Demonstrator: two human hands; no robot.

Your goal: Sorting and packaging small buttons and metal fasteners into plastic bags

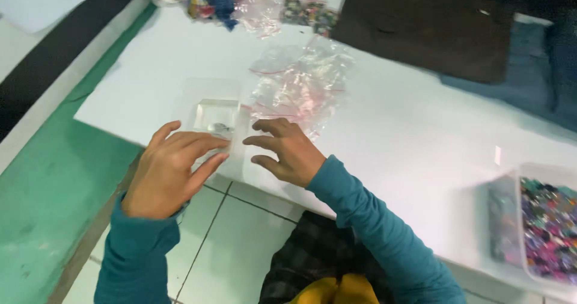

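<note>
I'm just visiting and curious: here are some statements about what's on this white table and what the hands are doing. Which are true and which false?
1. Both hands rest at a small clear plastic packet near the table's front edge. True: the left hand and right hand flank it.
2. A pile of clear bags with red strips lies behind the right hand. True.
3. The clear tub at the right is empty. False: it holds many small colourful pieces.
4. The person wears red sleeves. False: the sleeves are teal.
5. A dark brown cloth item lies at the table's far side. True.
</note>
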